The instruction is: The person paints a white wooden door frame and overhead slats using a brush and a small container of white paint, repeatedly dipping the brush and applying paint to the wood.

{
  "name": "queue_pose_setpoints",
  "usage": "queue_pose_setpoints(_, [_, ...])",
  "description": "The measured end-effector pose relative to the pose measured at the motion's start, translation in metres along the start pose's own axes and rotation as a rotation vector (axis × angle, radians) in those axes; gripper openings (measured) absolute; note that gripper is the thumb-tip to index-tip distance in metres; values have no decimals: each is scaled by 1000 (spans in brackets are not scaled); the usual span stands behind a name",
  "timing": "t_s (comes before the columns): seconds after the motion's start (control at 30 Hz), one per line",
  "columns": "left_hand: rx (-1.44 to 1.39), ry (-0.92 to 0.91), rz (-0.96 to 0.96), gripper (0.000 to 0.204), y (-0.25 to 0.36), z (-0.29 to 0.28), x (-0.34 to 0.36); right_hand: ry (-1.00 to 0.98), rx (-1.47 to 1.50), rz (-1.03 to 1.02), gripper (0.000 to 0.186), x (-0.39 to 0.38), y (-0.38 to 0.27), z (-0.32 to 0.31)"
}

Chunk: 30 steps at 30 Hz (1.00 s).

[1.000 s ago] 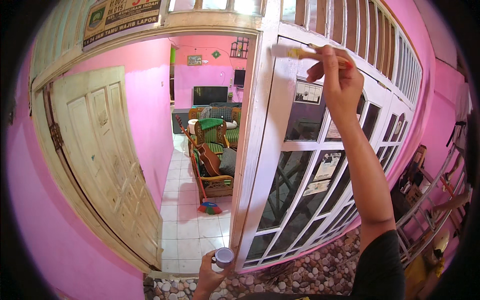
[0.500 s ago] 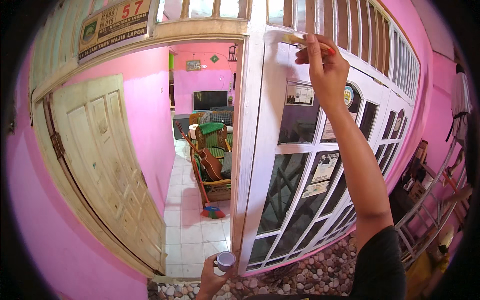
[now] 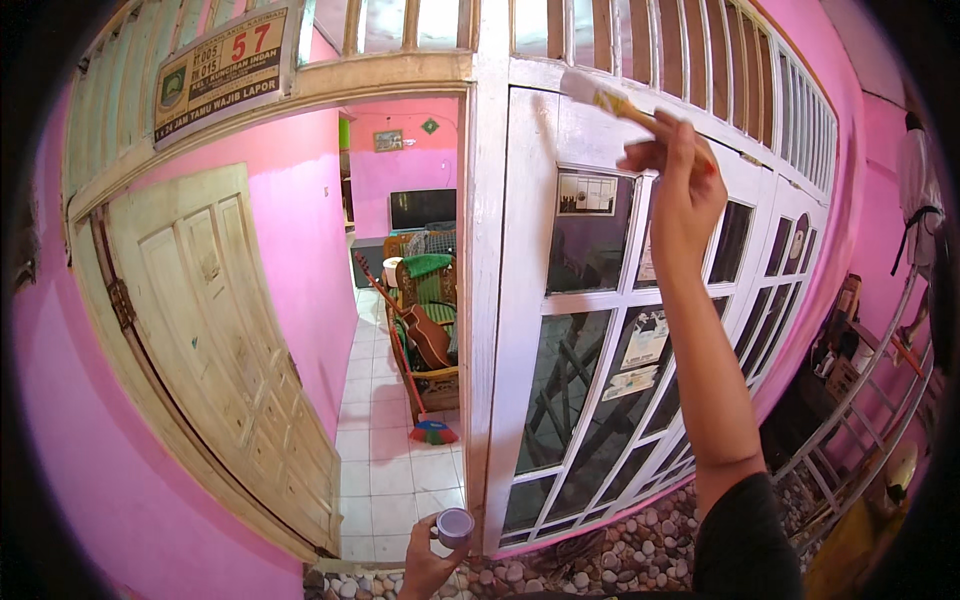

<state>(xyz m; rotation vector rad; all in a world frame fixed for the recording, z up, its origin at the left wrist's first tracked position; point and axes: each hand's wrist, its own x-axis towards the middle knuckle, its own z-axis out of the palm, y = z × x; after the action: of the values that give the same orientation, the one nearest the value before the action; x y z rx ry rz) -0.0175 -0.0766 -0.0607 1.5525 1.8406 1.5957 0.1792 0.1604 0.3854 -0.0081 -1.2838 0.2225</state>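
Observation:
My right hand (image 3: 683, 185) is raised, closed on a paintbrush (image 3: 617, 103) with pale bristles, a yellow middle and a wooden-looking handle. The bristles are at the white upper rail of the glazed wooden frame (image 3: 530, 130), just below the slatted vent. Low in the middle of the view, my left hand (image 3: 428, 560) grips a small round container (image 3: 455, 528) with a pale, whitish top surface, in front of the doorway's threshold.
An open cream door (image 3: 200, 290) stands left. Inside are a chair with a guitar (image 3: 425, 335), a broom (image 3: 433, 432) and a television (image 3: 422, 209). A metal ladder (image 3: 870, 410) leans among clutter at right. A sign (image 3: 220, 75) hangs over the doorway. Pebble-patterned ground (image 3: 560, 575) lies below.
The brush in my right hand has travelled rightward along the upper white rail. The view has shifted, so the doorway sits lower and further left. My left hand still holds the container.

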Motion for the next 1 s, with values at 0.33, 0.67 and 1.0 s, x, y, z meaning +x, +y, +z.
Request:
queue_pose_setpoints(0.33, [-10,29,41,58,13,10,13,-254,-12,505,31,-187,-31,-82])
queue_pose_setpoints(0.67, [3,24,133,65,49,34,45,-452,79,996,18,-236,-80,-136])
queue_pose_setpoints(1.0, [-7,-79,151,69,85,75,46,-856,-177,748,12,-236,-75,-156])
